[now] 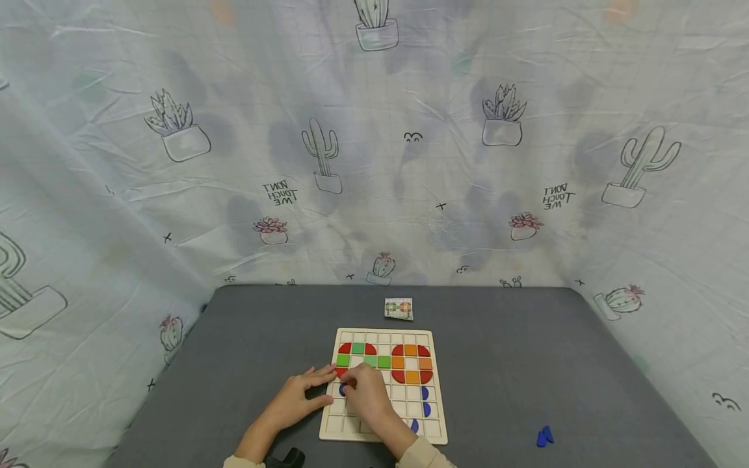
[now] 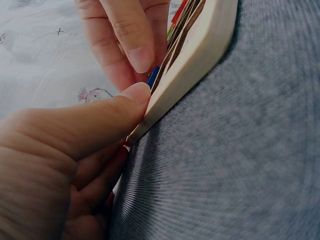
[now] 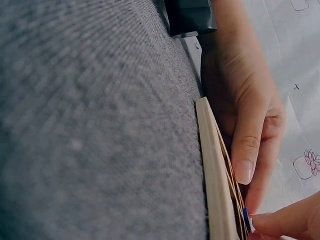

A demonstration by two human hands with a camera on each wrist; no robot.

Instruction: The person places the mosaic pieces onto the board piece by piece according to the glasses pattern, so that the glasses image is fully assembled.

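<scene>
A square wooden grid board point(image 1: 363, 428) lies on the grey table, with red, green and orange tiles in its upper rows. My right hand point(image 1: 368, 393) reaches over the left part of the board, its thumb and fingertips pinching a blue tile point(image 3: 246, 219) low against the grid. That blue tile point(image 1: 342, 389) is partly covered by the fingers in the head view. My left hand point(image 1: 295, 398) rests at the board's left edge with fingers extended; its thumb point(image 2: 131, 102) touches the wooden rim. Several blue quarter-circle tiles point(image 1: 426, 409) sit in cells on the board's right side.
Behind the board lies a small pattern card point(image 1: 398, 308). Two loose blue tiles point(image 1: 545, 436) are on the table point(image 1: 497, 364) at the right. A black device point(image 1: 287, 459) is by the left wrist. A cactus-print curtain point(image 1: 374, 162) surrounds the table's back and sides.
</scene>
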